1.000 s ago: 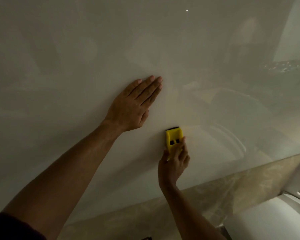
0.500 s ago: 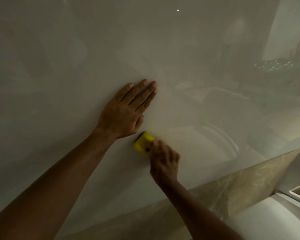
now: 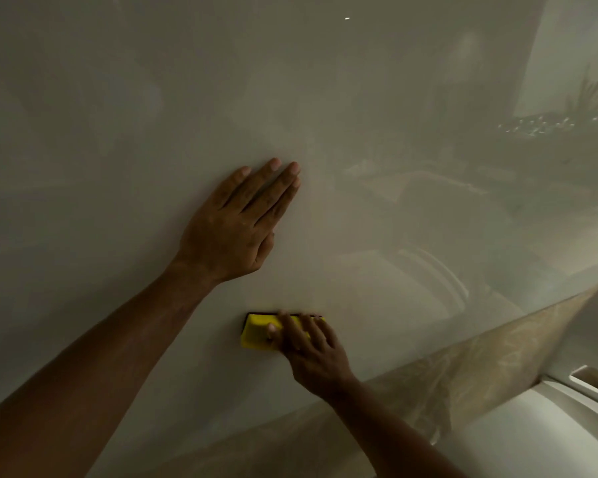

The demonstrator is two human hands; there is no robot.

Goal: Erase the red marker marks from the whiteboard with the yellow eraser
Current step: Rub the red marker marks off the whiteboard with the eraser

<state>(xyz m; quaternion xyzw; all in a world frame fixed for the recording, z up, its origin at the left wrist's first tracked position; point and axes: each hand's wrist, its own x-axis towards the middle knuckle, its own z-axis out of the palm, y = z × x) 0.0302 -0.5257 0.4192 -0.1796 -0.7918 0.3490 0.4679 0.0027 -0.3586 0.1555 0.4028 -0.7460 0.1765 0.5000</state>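
The yellow eraser (image 3: pixel 258 331) lay flat against the whiteboard (image 3: pixel 377 115), long side level, with a dark felt edge showing along its top. It sat under the fingers of the right hand (image 3: pixel 311 353), which curled over its right half and gripped it, leaving the left end of the block bare. Above and slightly left of that hand, the left hand (image 3: pixel 237 224) was spread flat on the board, fingers straight and close together, holding nothing and only pressing on the surface. No red marks could be made out anywhere on the dim, glossy board near either hand; reflections clouded much of it, so faint traces may have been lost in them. To do the wiping well, the pad probably needed to stay fully flat with even pressure from the fingers, moving in overlapping passes, while the braced left hand steadied the body and kept out of the eraser's path. Tilting the block onto an edge would likely have smeared rather than lifted ink. Below the right hand ran a marbled surface (image 3: pixel 463 367), and off to its lower right a white fixture (image 3: pixel 549 426) with a recessed slot; what that slot held could not be told.
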